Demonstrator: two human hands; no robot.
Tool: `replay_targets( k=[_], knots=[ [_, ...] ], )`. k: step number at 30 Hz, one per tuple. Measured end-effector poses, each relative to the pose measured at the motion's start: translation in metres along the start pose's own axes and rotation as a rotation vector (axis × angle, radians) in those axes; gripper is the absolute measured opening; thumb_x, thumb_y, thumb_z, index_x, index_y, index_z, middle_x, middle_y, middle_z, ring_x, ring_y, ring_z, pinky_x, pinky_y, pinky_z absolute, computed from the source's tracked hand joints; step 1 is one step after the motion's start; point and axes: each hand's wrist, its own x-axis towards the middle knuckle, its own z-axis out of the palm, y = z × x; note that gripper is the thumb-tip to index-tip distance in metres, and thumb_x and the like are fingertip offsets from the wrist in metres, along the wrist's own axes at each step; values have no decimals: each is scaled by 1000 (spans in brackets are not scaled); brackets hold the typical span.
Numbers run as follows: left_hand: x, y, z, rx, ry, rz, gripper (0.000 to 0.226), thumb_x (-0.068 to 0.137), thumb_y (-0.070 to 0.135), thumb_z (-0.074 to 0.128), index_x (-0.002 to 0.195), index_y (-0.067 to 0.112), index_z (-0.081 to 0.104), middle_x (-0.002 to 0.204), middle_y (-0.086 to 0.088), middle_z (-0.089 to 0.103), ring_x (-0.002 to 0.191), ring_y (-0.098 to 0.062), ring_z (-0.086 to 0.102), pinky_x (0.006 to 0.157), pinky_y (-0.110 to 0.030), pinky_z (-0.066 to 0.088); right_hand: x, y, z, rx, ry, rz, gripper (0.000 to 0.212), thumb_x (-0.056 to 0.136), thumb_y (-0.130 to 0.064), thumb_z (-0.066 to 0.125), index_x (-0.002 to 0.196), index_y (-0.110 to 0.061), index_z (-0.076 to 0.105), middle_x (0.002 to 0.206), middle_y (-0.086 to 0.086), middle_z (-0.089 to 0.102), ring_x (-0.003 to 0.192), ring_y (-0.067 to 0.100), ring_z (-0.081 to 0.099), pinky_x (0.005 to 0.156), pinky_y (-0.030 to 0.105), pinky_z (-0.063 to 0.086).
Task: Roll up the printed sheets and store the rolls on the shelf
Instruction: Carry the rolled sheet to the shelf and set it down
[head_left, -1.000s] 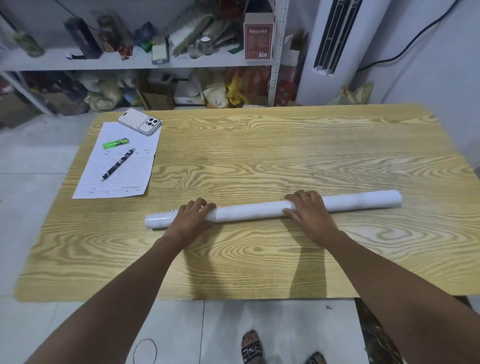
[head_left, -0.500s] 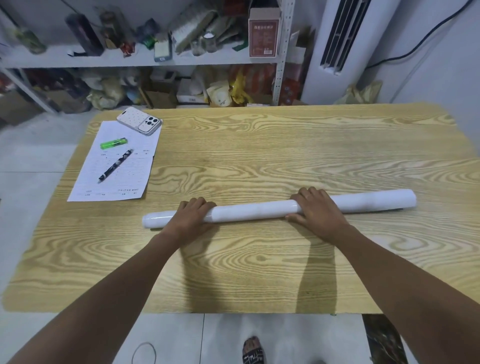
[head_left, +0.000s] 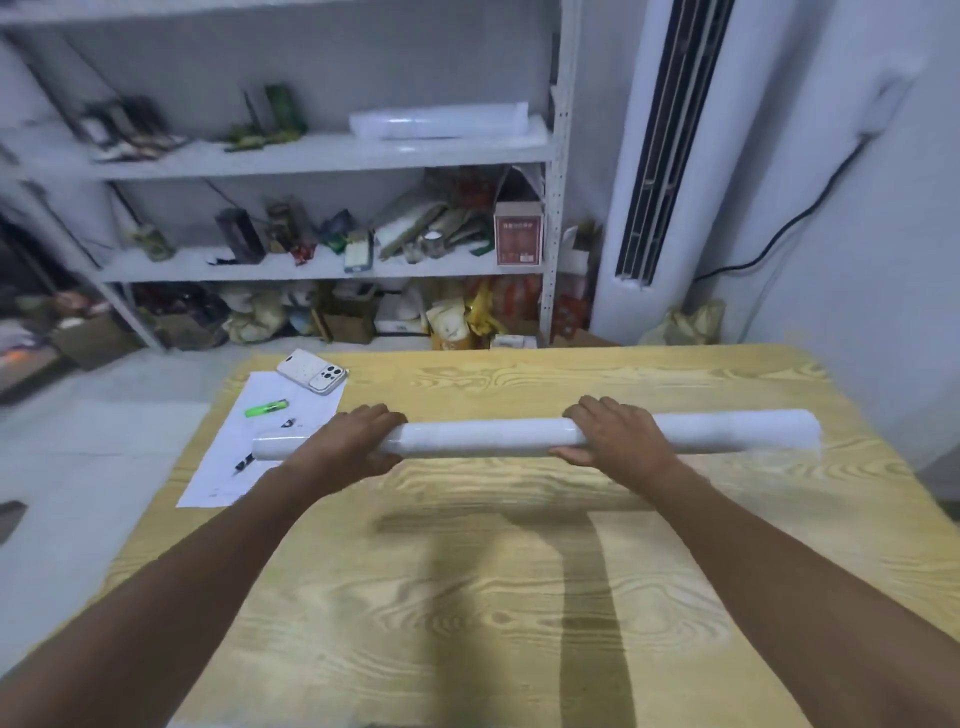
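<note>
Holding the roll: the left grip (head_left: 353, 441) and the right grip (head_left: 618, 441) both clasp one long white roll (head_left: 483, 439), which lies level across the middle of the frame.
Left grip: fingers are curled over the top of the roll near its left end, and a short stub sticks out beyond them.
Right grip: fingers are wrapped over the top, right of centre, with the thumb showing beneath; a longer length runs on to the right.
Roll's place: it is raised clear of the table (head_left: 519, 613), and its shadow falls on the wood lower in the frame.
Paper sheet (head_left: 223, 473): white, at the table's left edge, partly behind the roll's left end.
Phone (head_left: 311, 371): white, back up, on the paper's upper corner.
Lighter (head_left: 266, 409): green, on the paper just below the phone.
Pen (head_left: 243, 463): dark, mostly hidden by the roll.
Shelf (head_left: 322, 155): a grey rack in the upper left of the frame, behind the table.
Stored roll (head_left: 441, 120): pale and blurred, lying on the upper board by the right post.
Red box (head_left: 518, 240): on the middle board, at the right.
Air conditioner (head_left: 670, 156): a tall white unit in the upper right.
</note>
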Motion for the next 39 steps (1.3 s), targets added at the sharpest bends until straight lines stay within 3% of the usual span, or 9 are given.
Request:
replay_targets(
  k=[4,9,13,17,22,29,39],
  knots=[
    [-5,13,-71,113,93,41,41,72,22,74,107,17,51,91,-7,61,78,-30,59,63,-36,46,24,8,-68,-42,150,-40,42,65,-55,71,77,-15,63,64,1,59,48,21,56,39,25,37],
    [-28,40,-150,287,230,28,55,64,23,81,105,21,45,90,-7,63,74,-27,63,58,-35,50,46,11,-143,-60,292,-87,51,75,-63,40,78,-16,61,64,0,57,49,20,54,38,25,37],
    [-48,59,-206,391,305,-38,59,59,24,84,108,15,53,93,-9,65,76,-28,65,58,-37,50,61,4,-200,-61,382,-157,44,71,-59,60,79,-17,61,66,-2,60,51,17,56,43,23,36],
    [-80,68,-243,428,349,-113,53,66,24,80,111,12,56,100,-11,64,83,-30,64,65,-40,50,75,-13,-234,-50,452,-217,47,76,-61,50,87,-18,60,74,-1,62,56,17,57,45,26,42],
    [-129,61,-276,455,356,-225,49,74,25,74,115,8,55,107,-13,62,93,-32,60,75,-41,47,96,-60,-260,-40,485,-268,45,77,-59,57,91,-17,62,75,0,63,55,17,58,43,27,45],
    [-224,25,-303,447,308,-408,53,81,40,65,125,19,44,121,-3,55,105,-24,54,81,-39,42,132,-152,-282,-24,494,-387,48,77,-61,55,87,-15,61,72,2,63,54,20,60,43,27,44],
    [-331,-33,-346,273,276,-558,54,77,29,71,125,18,47,119,-6,57,96,-21,56,84,-37,49,185,-279,-308,24,463,-481,53,80,-65,44,96,-17,59,82,0,65,64,19,61,51,30,50]
  ],
)
